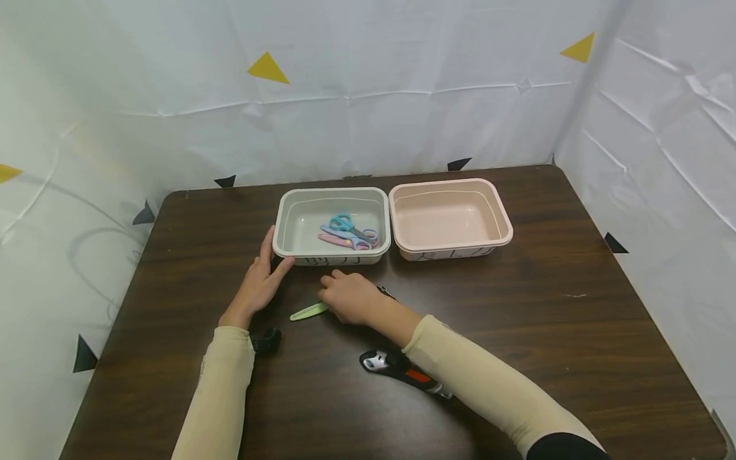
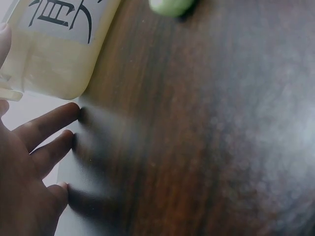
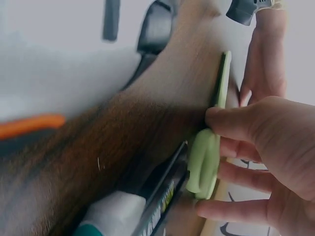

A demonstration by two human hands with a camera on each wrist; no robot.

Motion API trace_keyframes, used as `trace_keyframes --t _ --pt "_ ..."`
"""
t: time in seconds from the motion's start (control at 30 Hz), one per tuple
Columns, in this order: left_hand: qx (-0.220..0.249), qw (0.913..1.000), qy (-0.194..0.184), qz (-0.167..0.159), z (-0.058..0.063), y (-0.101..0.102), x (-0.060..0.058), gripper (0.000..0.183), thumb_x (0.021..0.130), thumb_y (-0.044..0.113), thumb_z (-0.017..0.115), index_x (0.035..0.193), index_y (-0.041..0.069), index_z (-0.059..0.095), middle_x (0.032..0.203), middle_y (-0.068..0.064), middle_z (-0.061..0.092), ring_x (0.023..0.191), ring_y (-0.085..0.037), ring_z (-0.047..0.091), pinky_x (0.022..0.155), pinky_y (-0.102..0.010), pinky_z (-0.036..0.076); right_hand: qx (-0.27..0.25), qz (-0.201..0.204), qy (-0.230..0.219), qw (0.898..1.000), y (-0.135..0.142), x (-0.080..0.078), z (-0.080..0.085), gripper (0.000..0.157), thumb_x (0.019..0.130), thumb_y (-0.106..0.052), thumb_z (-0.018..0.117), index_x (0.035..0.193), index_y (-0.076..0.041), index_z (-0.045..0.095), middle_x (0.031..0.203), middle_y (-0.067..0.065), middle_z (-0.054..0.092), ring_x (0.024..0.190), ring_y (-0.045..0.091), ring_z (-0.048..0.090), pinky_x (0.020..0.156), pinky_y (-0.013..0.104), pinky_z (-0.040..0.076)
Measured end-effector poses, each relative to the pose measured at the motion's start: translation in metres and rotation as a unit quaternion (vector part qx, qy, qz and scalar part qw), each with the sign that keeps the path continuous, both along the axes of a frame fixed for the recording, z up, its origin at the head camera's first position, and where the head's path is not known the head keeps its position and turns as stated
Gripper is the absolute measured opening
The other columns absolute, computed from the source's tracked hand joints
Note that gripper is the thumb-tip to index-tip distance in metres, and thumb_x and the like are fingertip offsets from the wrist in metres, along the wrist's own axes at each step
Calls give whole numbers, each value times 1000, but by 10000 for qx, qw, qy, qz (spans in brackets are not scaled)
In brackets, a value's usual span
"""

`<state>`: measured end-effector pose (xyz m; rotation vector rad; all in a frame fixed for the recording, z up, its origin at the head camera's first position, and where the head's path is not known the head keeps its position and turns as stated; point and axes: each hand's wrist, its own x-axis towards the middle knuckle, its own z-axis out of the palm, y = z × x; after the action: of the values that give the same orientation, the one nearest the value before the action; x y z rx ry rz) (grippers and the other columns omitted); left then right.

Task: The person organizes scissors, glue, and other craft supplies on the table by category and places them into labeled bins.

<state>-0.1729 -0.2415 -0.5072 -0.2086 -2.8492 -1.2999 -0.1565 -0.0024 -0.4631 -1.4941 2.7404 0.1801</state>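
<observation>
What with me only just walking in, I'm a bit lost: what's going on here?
A person's right hand holds green scissors, which are outside both bins. Their left hand is at the near left corner of the gray bin, where other scissors lie. A pink bin stands beside it, and a black utility knife lies on the table.

Smooth plastic scissors (image 3: 209, 138), glossy pink plastic bin (image 1: 443, 223), wood-grain table (image 1: 575, 306), matt cloth sleeve (image 1: 494, 390)
</observation>
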Motion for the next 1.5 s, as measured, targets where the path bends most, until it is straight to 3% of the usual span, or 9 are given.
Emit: trace_keyframes --t 0.23,0.5,0.93,1.17,1.33,1.5 --pt "0 10000 43 -7 -1 1 0 77 100 50 50 155 45 -4 161 0 22 142 -40 27 107 -67 18 -34 153 361 9992 9 3 4 8 86 -24 68 90 -21 73 93 -2 64 83 20 61 61 33 52" --pt "107 9999 123 -34 -4 0 -1 77 100 48 51 155 45 -3 161 -1 22 143 -37 27 106 -67 22 45 218 237 9995 18 7 12 9 81 -19 67 89 -22 73 91 -3 64 82 19 61 57 33 50" --pt "80 9999 146 -41 -3 -1 -1 78 100 47 52 156 44 -2 161 -1 22 141 -40 28 105 -69 21 -646 379 -86 9972 37 10 44 9 87 -22 70 95 -22 70 88 -6 57 87 14 57 59 31 49" --pt "79 9998 169 -63 -2 0 0 77 100 47 51 156 43 -2 161 -1 22 141 -40 28 106 -68 19 -1036 230 -62 9943 44 -1 62 12 89 -22 69 101 -23 72 91 -6 59 87 14 59 64 32 50" --pt "95 9998 161 -60 0 0 1 77 100 47 51 156 43 -2 160 -1 23 141 -40 28 106 -68 21 -1391 -168 265 9898 44 -14 74 10 93 -22 65 100 -22 71 96 -5 61 90 15 59 61 35 51" --pt "62 9999 135 -34 2 1 0 77 100 48 51 156 44 -2 160 -1 23 142 -40 27 106 -68 20 -1719 -640 255 9827 42 -37 76 12 91 -17 66 102 -19 72 97 -3 60 91 17 58 59 37 51"
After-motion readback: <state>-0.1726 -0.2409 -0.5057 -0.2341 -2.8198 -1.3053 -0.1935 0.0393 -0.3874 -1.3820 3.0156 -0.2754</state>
